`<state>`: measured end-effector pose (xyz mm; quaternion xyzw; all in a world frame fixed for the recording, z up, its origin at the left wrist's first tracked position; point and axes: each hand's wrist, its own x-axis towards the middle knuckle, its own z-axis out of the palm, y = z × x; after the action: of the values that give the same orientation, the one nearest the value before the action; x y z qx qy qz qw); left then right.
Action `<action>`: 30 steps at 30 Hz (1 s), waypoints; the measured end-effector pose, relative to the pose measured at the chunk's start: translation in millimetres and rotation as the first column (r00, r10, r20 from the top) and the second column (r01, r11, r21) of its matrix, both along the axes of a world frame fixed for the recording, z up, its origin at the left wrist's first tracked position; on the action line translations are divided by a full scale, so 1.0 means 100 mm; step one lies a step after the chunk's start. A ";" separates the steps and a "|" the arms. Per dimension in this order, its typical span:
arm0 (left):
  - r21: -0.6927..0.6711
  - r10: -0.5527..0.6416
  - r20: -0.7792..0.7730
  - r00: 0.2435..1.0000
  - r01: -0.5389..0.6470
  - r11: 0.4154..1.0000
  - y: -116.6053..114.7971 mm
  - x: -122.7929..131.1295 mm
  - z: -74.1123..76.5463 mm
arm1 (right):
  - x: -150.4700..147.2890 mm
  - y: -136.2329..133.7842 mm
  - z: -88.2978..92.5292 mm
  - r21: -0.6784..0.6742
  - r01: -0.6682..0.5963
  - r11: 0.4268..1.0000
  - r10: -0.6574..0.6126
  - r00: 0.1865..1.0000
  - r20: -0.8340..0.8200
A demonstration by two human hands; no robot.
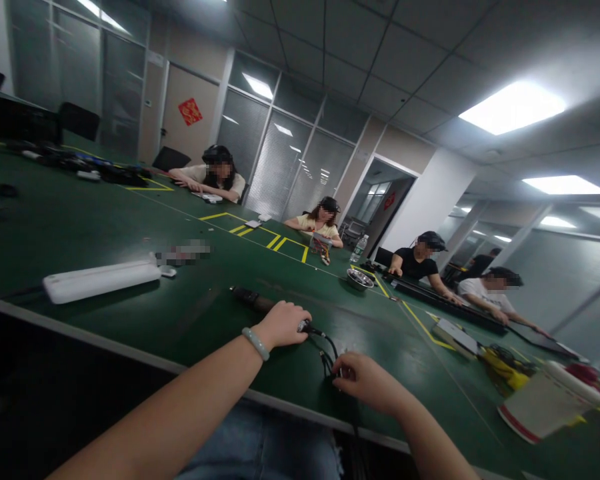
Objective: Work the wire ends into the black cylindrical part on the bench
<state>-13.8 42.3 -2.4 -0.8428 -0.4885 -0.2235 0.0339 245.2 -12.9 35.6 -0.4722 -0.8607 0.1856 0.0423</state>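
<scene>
My left hand (283, 324), with a pale bangle at the wrist, is closed over the near end of a dark stick-shaped tool (247, 295) lying on the green table. The tool's exact kind does not show. From its end beside my left fingers, a black cable (331, 339) curves toward my right hand (359, 375). My right fingers are curled around a looped part of that cable, close to the table's near edge. The grip hides part of the loop, and some cable hangs below the edge.
A long white box (105, 279) lies at left. Farther off are a metal bowl (360, 279) and a water bottle (359, 248). A white-and-red paper bucket (547, 403) stands at right near a yellow bundle (507, 367). Several people work around the green table (180, 333).
</scene>
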 end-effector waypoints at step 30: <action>0.028 0.073 -0.017 0.997 -0.073 0.997 -0.01 0.08 -0.01 | -0.43 0.77 -0.49 -0.133 0.154 0.979 -0.203 0.780 -0.592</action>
<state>-5.8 41.4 -3.3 -0.8258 -0.5156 -0.2210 0.0581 202.0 63.6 -13.7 -0.4693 -0.7459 0.3543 0.3129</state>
